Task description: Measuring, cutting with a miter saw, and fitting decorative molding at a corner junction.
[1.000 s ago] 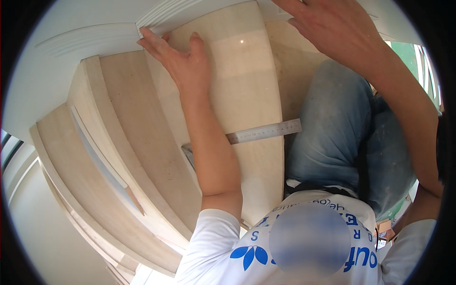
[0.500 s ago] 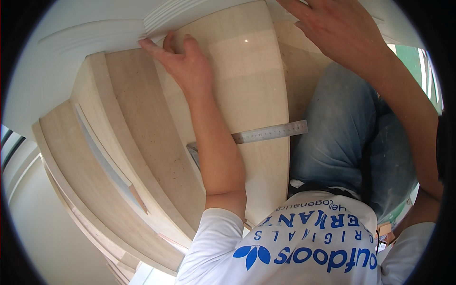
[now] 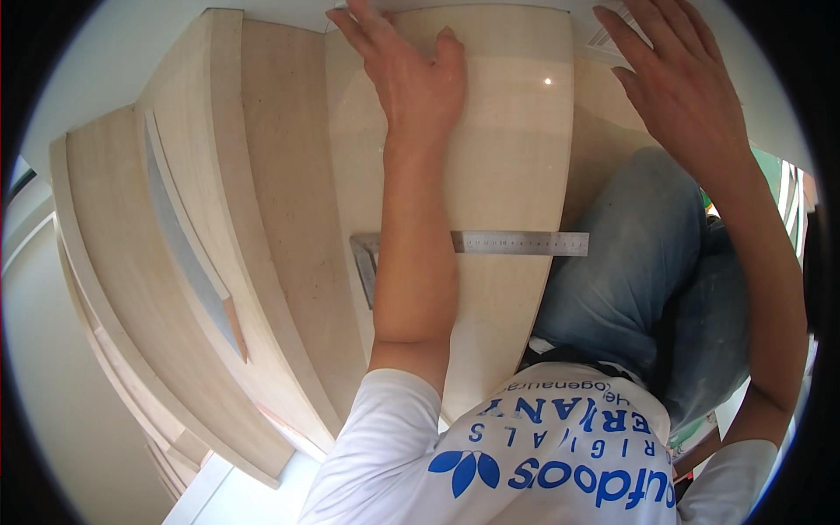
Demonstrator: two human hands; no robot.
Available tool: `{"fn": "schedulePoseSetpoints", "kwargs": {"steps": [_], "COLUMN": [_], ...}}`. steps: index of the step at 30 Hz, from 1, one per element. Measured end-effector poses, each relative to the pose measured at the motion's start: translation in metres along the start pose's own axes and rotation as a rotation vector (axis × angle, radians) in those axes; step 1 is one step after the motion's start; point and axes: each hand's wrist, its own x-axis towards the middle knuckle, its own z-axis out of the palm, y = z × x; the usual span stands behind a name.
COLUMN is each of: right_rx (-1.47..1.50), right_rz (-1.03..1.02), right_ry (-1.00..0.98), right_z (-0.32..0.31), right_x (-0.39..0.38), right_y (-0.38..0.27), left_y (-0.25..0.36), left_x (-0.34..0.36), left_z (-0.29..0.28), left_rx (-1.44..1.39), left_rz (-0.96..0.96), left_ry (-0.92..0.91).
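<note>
Head view: left hand (image 3: 416, 83) fingers (image 3: 363, 26) lie flat on beige slab (image 3: 516, 131).

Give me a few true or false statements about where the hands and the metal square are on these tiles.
1. The left hand lies flat on the glossy beige tile. True.
2. The metal square is held in the right hand. False: it lies on the tile, partly under the left forearm, with neither hand on it.
3. The right hand is spread open near the tile's far right corner. True.
4. The tile is dark grey. False: it is pale beige.
5. More beige slabs lie to the left of the tile. True.
</note>
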Motion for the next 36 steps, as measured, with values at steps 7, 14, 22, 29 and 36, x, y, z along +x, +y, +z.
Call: {"fn": "schedulePoseSetpoints", "kwargs": {"steps": [7, 14, 22, 29, 36], "right_rx": [0.091, 0.106, 0.094, 0.113, 0.150], "right_rz": [-0.039, -0.078, -0.107, -0.089, -0.066], "right_ry": [0.126, 0.133, 0.121, 0.040, 0.012], "right_z": [0.005, 0.006, 0.003, 0.004, 0.001], "right_x": [-0.003, -0.003, -0.005, -0.006, -0.004], "right_y": [0.005, 0.007, 0.013, 0.013, 0.012], "left_y": [0.000, 0.001, -0.017, -0.027, -0.023], "left_x": [-0.002, 0.001, 0.012, 0.017, 0.013], "left_z": [-0.006, -0.017, -0.018, -0.019, -0.015], "left_rx": [-0.187, -0.405, -0.690, -0.756, -0.671], "left_rz": [0.002, -0.143, -0.139, -0.119, -0.096], "left_ry": [0.115, 0.149, 0.295, 0.339, 0.309]}}
